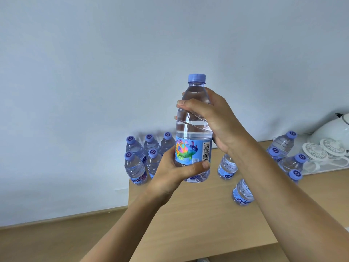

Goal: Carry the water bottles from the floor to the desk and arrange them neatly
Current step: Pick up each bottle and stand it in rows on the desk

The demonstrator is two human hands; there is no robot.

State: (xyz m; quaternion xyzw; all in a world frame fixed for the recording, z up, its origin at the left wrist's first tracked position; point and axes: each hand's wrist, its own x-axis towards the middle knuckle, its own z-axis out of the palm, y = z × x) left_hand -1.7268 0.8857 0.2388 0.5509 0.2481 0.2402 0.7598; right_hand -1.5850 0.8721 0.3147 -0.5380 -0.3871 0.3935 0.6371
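Clearly full, the clear plastic water bottle with the lilac screw cap and bright blue label is held upright in the air above the pale wooden surface, well off it. The left hand wraps the labelled lower body; the right hand clasps the ribbed shoulder. It looks weighty, with thin walls likely to dent under a squeeze and smooth enough to slip, so the ribbed waist seems the surest hold. Other matching bottles stand grouped at the back left
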